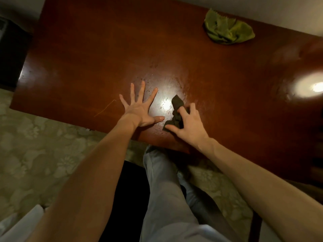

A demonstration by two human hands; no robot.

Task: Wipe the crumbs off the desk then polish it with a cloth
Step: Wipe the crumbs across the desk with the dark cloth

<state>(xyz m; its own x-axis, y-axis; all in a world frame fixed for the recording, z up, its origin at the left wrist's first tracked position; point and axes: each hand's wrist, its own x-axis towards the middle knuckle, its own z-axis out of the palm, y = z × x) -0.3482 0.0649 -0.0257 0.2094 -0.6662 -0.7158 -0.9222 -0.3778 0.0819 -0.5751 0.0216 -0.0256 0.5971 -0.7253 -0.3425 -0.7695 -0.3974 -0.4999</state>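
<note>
Pressing flat on the bench (87, 49), the left hand (139, 109) lies palm down near the front edge, all fingers straight and spread wide, thumb pointing right. It holds nothing.

Right hand (188, 124) sits just beside it to the right, fingers curled round a small dark cloth (177, 103). The cloth is bunched up and pinched between thumb and fingers; one end sticks out past the fingertips toward the far side, and the lower end pokes out by the thumb and looks to lie on the bench top. The left thumb tip is close to that lower end; I cannot tell if they touch.

Dark specks, the crumbs (148, 84), are scattered on the wood around the left fingertips and beyond both hands, mostly ringing a bright glare spot (166, 104) between the two hands. A thin pale strand (104, 109) lies left of the left hand, near the front edge.

A second cloth, green (229, 30) and crumpled, sits well apart from both hands at the far right of the bench, by the back edge. A larger light reflection (311, 88) shows at the right edge of the bench.

Below the bench edge: a leg in light trousers (162, 180) and a flower-patterned floor (43, 145).
</note>
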